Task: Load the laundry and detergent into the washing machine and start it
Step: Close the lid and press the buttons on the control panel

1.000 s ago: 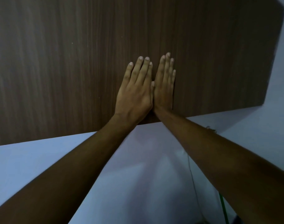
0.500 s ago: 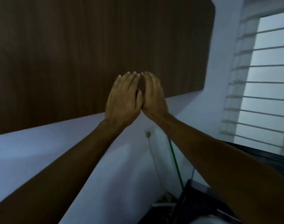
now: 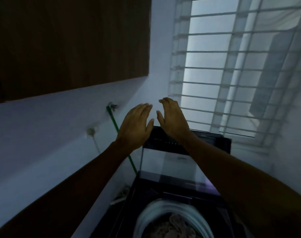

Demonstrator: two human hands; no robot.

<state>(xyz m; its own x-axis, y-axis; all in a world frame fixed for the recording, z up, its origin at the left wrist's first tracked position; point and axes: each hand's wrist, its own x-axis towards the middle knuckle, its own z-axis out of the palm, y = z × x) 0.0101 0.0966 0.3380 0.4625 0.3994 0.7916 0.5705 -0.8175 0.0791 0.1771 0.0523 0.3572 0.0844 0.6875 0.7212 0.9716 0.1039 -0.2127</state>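
Note:
A dark top-loading washing machine (image 3: 134,191) stands below me with its glass lid (image 3: 170,167) folded up and open. In its white-rimmed drum (image 3: 146,215) lies brownish laundry (image 3: 172,225). The control panel (image 3: 165,143) runs along the back, partly hidden by my arms. My left hand (image 3: 136,126) and my right hand (image 3: 173,119) hover side by side above the panel, a small gap between them. Both hold nothing, and their fingers are loosely bent.
A dark wooden cabinet (image 3: 69,42) hangs on the white wall at the upper left. A green hose (image 3: 122,140) and a thin cable (image 3: 95,140) run down the wall beside the machine. A barred window (image 3: 232,74) fills the upper right.
My hands came off the wooden cabinet door and dropped toward the washing machine. The view swung down and right, bringing the window and the open drum into sight.

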